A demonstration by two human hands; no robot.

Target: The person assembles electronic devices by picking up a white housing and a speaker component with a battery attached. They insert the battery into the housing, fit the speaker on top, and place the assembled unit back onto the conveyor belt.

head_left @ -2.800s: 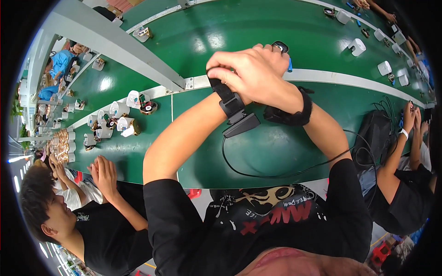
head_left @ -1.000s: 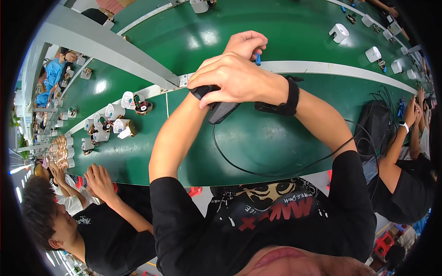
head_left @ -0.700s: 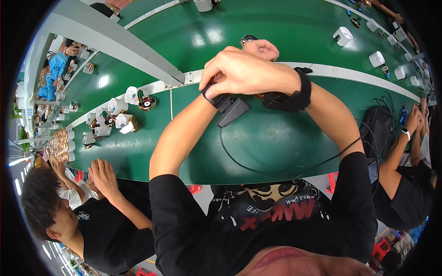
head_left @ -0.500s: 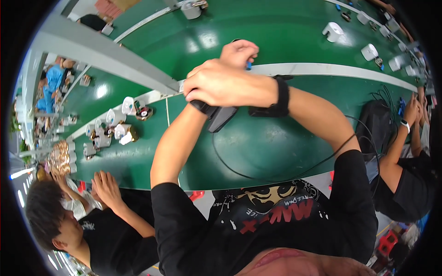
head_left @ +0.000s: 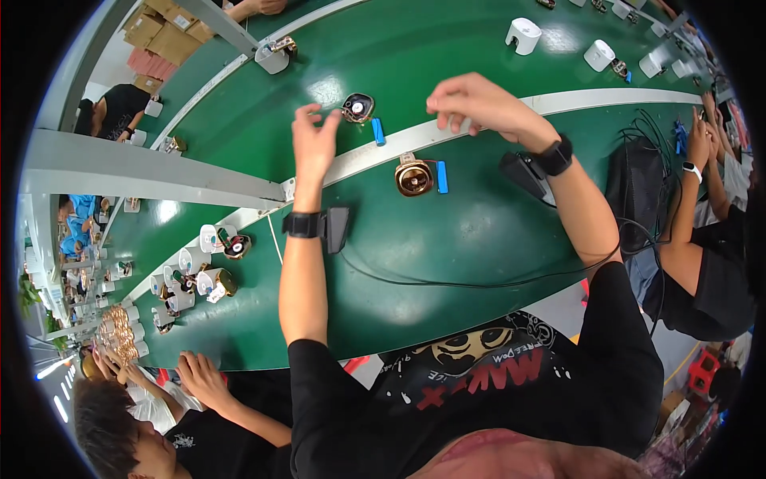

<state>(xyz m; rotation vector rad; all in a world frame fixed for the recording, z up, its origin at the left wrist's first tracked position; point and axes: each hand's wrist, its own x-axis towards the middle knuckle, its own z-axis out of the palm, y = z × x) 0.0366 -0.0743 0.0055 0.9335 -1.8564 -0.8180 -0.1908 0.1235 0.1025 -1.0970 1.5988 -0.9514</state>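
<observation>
My left hand (head_left: 313,145) is raised at the white divider, empty, with its fingers and thumb spread. Just right of its fingertips lies a round black part with a pale centre (head_left: 357,106), and a blue cylinder (head_left: 377,132) beside it. My right hand (head_left: 488,105) hovers over the divider farther right, holding nothing, its bent fingers apart. Between and below the hands, a round copper-coloured part (head_left: 415,177) rests on the green table beside a second blue cylinder (head_left: 442,177). Both my wrists wear black straps with dark boxes; a thin cable runs between them.
White housings and round parts (head_left: 191,275) cluster at left, near a co-worker's hand (head_left: 203,379). A grey metal beam (head_left: 159,172) crosses the upper left. A black bag (head_left: 636,180) lies at right by another person's arm. More white housings (head_left: 523,36) stand beyond the divider (head_left: 519,112).
My arms were crossed, with one hand over the other wrist; now they are uncrossed and the hands apart. The two round parts between them have come into view.
</observation>
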